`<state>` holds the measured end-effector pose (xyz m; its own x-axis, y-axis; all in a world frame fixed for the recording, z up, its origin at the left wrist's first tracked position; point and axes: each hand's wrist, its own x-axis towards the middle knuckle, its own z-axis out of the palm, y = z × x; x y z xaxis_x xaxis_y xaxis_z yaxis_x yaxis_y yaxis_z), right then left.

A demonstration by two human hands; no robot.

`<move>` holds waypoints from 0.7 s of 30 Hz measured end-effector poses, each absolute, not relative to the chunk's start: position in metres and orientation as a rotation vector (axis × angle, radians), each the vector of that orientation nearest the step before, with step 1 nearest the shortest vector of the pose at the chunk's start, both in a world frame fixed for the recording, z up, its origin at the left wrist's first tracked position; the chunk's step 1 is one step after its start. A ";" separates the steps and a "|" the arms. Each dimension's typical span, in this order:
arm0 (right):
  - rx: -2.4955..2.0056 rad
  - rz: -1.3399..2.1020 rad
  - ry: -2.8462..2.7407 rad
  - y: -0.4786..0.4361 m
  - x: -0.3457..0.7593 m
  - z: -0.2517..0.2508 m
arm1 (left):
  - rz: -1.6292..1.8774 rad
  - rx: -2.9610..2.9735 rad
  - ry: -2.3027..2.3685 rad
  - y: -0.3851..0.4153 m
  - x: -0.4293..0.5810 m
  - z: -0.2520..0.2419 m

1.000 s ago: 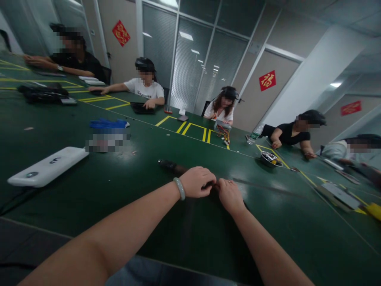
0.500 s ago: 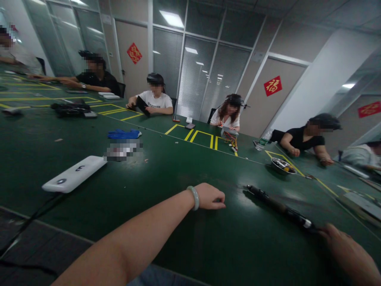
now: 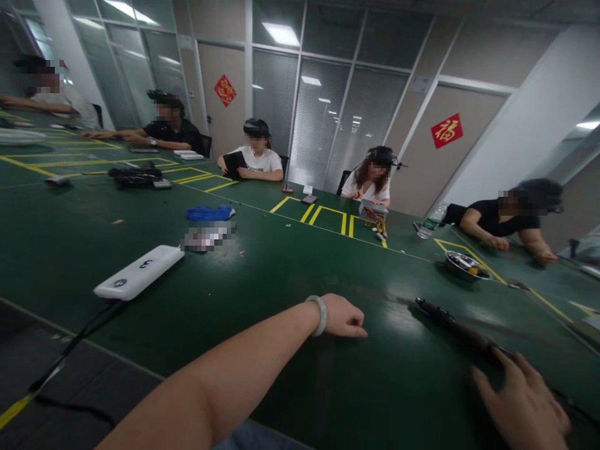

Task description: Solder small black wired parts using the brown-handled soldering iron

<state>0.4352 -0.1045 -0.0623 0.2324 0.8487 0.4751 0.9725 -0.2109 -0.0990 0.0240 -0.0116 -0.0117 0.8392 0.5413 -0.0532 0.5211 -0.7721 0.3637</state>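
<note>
My left hand (image 3: 342,316) rests on the green table (image 3: 281,269) with its fingers curled in, and nothing shows in it. A pale bangle (image 3: 319,315) circles that wrist. To the right lies a long black electric screwdriver (image 3: 462,330), its tip pointing away from me. At its rear end is my right hand (image 3: 522,394), slightly blurred, thumb and fingers spread. The fingertips reach the tool's rear part, but I cannot tell how firmly they touch. A dark cord (image 3: 581,406) shows beyond this hand.
On the left lie a white power bank (image 3: 140,273) with a black cable, a pixelated item (image 3: 207,237) and blue gloves (image 3: 210,213). A metal bowl (image 3: 467,267) of small parts and a plastic bottle (image 3: 432,221) stand at right. Several people sit across the table.
My right hand has moved forward along the screwdriver and its fingers have spread. The screwdriver lies in about the same place. My left hand stays put while the view swings slightly left.
</note>
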 end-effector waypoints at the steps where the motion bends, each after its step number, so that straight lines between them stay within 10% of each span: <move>1: -2.067 -0.349 -1.809 -0.105 0.399 -0.055 | 0.082 2.660 0.792 -0.012 0.024 -0.012; 7: -1.673 0.282 -2.367 -0.107 0.218 -0.028 | 0.122 2.716 0.843 -0.013 0.026 -0.014; 21: -1.568 0.072 -2.482 -0.114 0.190 -0.050 | 0.134 2.661 0.861 -0.012 0.025 -0.016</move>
